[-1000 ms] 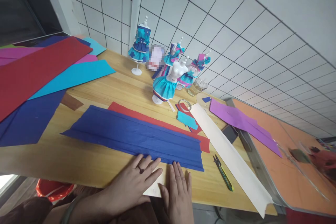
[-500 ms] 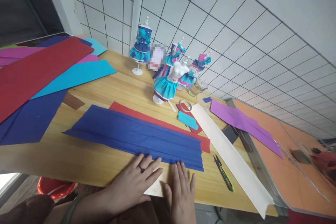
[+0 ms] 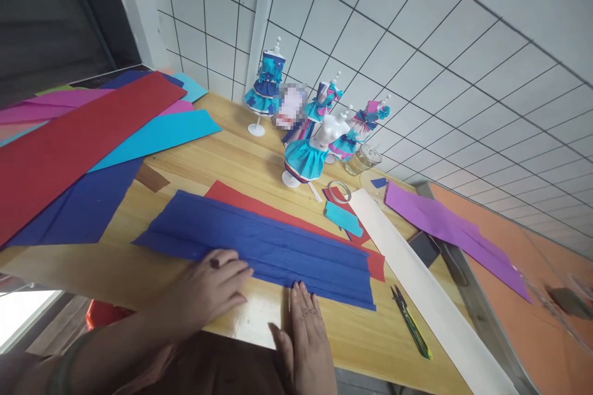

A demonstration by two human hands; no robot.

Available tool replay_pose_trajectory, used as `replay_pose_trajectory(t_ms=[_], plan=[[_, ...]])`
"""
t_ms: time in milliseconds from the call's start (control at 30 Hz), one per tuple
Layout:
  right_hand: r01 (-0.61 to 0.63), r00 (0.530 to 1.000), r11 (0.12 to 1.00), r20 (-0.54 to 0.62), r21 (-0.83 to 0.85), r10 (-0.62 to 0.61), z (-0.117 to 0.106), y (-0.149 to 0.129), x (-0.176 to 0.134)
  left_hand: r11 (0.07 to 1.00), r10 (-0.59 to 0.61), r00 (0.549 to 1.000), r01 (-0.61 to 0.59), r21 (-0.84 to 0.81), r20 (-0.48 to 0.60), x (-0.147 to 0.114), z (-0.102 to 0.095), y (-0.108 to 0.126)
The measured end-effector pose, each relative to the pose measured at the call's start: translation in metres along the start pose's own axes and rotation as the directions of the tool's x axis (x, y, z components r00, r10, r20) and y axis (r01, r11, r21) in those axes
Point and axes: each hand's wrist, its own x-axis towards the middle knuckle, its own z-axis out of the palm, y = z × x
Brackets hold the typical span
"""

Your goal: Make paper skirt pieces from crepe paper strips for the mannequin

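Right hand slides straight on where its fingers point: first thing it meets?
The blue sheet: the right hand's fingertips are at its near edge, though touching or just short is hard to tell. Beyond it lies the red strip.

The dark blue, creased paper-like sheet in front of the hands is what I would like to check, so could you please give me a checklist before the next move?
1. Left hand at the near edge of the dark blue, creased paper-like sheet: ok.
2. Right hand at that same edge: ok, with its fingers extended.
3. Sheet smooth: not ok, lengthwise creases show.
4. Sheet separate from the flat red strip: not ok, it partly covers it.
5. Yellow-and-black metal snips apart from the sheet: ok.
6. Underside of the sheet clean: cannot tell, it is hidden.
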Motion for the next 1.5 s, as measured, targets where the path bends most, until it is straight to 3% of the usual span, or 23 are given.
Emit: replay_pose_trajectory(t_ms=[100,333,600,933,1233,1400,1500], plan=[[0.000,1.000,1.000,0.000,-0.006,0.000,0.000,-0.001,0.000,0.994,-0.112,0.992,0.113,0.009,-0.059,-0.006,-0.001,-0.020],[-0.012,1.000,1.000,0.008,-0.008,0.013,0.000,-0.003,0.004,0.966,-0.242,0.970,0.241,-0.096,-0.003,-0.007,-0.004,-0.033],[0.015,1.000,0.998,0.009,-0.068,-0.015,-0.001,-0.005,0.007,0.960,-0.266,0.964,0.266,-0.084,0.013,-0.013,-0.012,-0.045],[0.135,0.989,0.974,-0.030,-0.182,-0.143,-0.003,0.002,0.010,0.917,-0.324,0.926,0.357,-0.176,0.193,-0.015,-0.032,-0.057],[0.194,0.973,0.962,-0.086,-0.191,-0.213,0.008,0.009,0.005,0.900,-0.371,0.897,0.411,-0.144,0.240,-0.031,-0.042,-0.078],[0.107,0.982,0.990,-0.144,-0.091,-0.120,0.016,0.006,0.000,0.899,-0.361,0.892,0.411,-0.154,0.274,-0.041,-0.051,-0.091],[0.108,0.978,0.989,-0.171,-0.097,-0.123,0.018,0.007,0.000,0.891,-0.376,0.881,0.428,-0.148,0.286,-0.045,-0.056,-0.096]])
